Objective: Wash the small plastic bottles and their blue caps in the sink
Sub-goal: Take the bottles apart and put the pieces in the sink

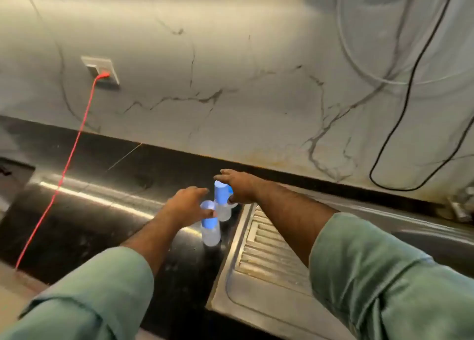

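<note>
The marbled wall (230,70) fills the upper half of the frame, with a socket (101,70) at upper left feeding a red cord (69,165) that slants down across the dark counter (89,224) to the lower left edge. A black cable (400,124) loops down the wall at the right.

The counter runs across the middle of the frame. Its right side gives way to the steel sink (256,301), whose ribbed draining board (272,249) slopes toward a basin only partly seen at the far right, below what looks like a tap base (459,206).

2 green sleeves enter from the bottom corners. The left hand (187,206) reaches to centre frame with fingers loosely spread, its fingertips at the cap of the near bottle (210,233), which stands upright on the counter. Whether it grips that cap yet, I cannot tell. The right hand (241,188) reaches over the far bottle (222,201), fingers extended above and behind its blue cap; thumb contact is hidden, so a hold is not clear either. A 3rd blue cap may sit behind, blurred.

The bottles stand touching, just left of the sink's raised rim, probably parked there to be within 1 short carry of the water. They are not yet in the sink, so washing looks unstarted.

Open counter lies to the left and front; the sink rim on the right is the edge to lift over, and the red cord is well apart.
</note>
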Demonstrator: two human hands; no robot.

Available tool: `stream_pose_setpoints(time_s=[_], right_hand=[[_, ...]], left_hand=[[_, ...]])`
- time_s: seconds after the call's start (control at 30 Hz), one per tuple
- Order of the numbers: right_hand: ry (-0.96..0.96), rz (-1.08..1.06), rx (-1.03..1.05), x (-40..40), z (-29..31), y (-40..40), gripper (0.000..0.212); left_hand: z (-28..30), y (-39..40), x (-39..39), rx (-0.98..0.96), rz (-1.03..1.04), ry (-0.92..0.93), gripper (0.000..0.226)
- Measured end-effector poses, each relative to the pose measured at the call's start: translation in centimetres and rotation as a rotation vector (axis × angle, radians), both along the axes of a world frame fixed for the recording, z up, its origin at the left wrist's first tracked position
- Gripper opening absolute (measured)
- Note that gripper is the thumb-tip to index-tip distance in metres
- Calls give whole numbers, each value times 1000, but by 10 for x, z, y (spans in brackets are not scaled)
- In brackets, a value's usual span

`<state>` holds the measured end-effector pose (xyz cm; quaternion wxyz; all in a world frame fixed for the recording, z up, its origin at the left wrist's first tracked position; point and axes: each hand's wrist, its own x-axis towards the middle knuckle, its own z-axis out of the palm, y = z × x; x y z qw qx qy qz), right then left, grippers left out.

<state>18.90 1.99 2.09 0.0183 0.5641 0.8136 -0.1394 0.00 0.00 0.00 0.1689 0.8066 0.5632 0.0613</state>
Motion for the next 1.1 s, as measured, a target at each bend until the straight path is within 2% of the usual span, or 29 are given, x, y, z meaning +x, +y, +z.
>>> stream_pose_setpoints(time_s=[0.07, 0.17, 0.3, 0.37, 0.5, 0.63, 0.83, 0.97, 1.1], right_hand=[[-32, -23, -68, -13, -15, 9, 90], [-73, -54, -78, -28, -41, 22, 90], [-32, -140, 102, -36, -53, 24, 66], [-50, -144, 85, -33, -44, 13, 49], [61, -216, 39, -6, -23, -48, 37], [73, -350, 13, 51, -2, -148, 38], [-70, -594, -129, 124, -5, -274, 41], [-96, -674, -169, 149, -14, -315, 38], [-69, -698, -172, 164, -23, -330, 40]], left_hand=[[-16, -3, -4, -74, 52, -110, 68], [-43, -9, -5, -74, 83, -345, 60], [-59, -18, 1, -85, 173, -577, 47], [-60, -30, 7, -45, 193, -634, 47], [-60, -68, 18, 20, 127, -718, 47], [-65, -117, 45, -70, 21, -730, 51], [-63, -185, 120, -185, -175, -706, 47], [-64, -212, 164, -225, -267, -678, 47], [-72, -224, 189, -282, -250, -664, 47]])
